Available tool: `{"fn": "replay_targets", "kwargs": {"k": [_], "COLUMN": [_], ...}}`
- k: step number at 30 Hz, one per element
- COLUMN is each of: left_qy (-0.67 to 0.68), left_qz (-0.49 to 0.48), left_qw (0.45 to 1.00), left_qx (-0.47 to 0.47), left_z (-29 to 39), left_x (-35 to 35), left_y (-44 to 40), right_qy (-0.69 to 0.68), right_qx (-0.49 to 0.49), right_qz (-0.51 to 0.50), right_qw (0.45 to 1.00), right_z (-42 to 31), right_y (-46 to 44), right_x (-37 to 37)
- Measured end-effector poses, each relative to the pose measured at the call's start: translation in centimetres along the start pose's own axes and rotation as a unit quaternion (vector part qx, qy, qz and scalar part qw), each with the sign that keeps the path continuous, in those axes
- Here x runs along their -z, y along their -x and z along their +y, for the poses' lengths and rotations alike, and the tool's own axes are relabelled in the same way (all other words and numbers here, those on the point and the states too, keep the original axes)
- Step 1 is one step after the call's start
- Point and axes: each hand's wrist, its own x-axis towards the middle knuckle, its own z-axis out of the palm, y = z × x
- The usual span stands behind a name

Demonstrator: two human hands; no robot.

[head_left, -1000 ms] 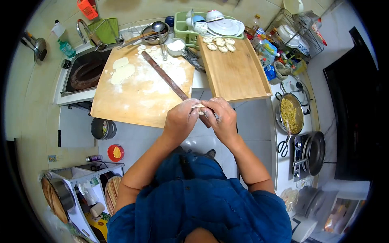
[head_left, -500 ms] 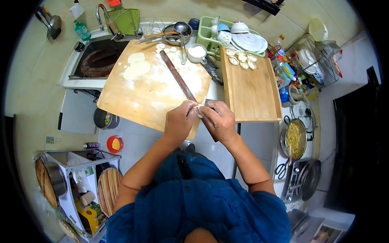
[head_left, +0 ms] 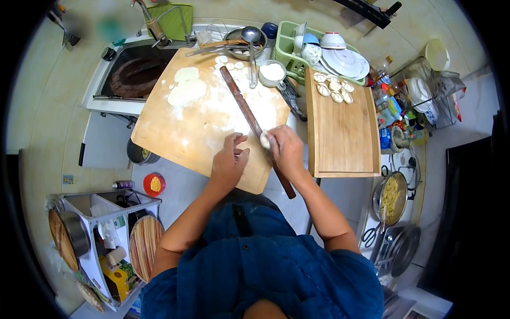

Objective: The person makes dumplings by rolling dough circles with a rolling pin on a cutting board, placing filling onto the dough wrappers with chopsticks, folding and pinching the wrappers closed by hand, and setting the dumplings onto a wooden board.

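Between the thumb and fingers of my right hand (head_left: 287,150) is a pale dumpling (head_left: 265,140), held above the dark rolling pin (head_left: 240,102). My left hand (head_left: 228,166) is empty, fingers curved and apart, over the near part of the floured wooden board (head_left: 180,135). The rolling pin lies diagonally across this board, its near end jutting past the edge. Flat dough sheets (head_left: 187,92) rest at the board's far left, with small dough pieces (head_left: 239,65) along its back. On the wooden tray (head_left: 342,141) to the right, several folded dumplings (head_left: 336,97) sit at the far end.
A glass cup of flour (head_left: 272,73) and a ladle (head_left: 252,37) stand at the back, near a green dish rack (head_left: 287,45). The sink (head_left: 141,53) is at left. A pan of yellow food (head_left: 391,198) sits at right, and a red bowl (head_left: 154,184) stands low at left.
My hands have separated: the left let go of the dumpling and moved slightly down-left, while the right keeps it. The view has shifted, so the board and tray appear lower and farther right.
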Motion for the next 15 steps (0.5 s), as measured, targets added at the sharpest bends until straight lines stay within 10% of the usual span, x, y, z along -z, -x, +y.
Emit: {"fn": "replay_targets", "kwargs": {"k": [11, 15], "left_qy": [0.105, -0.093], "left_qz": [0.060, 0.120], "left_qw": [0.969, 0.973], "left_qx": [0.218, 0.172], "left_z": [-15.6, -20.9], "left_x": [10.7, 15.2], "left_y": [-9.7, -15.0], "right_qy": [0.162, 0.200], "right_qx": [-0.151, -0.204], "right_qz": [-0.012, -0.062], "right_qw": [0.975, 0.956], "right_z": [13.0, 14.2], "right_y": [-4.6, -4.2], "right_x": [-14.3, -16.1]}}
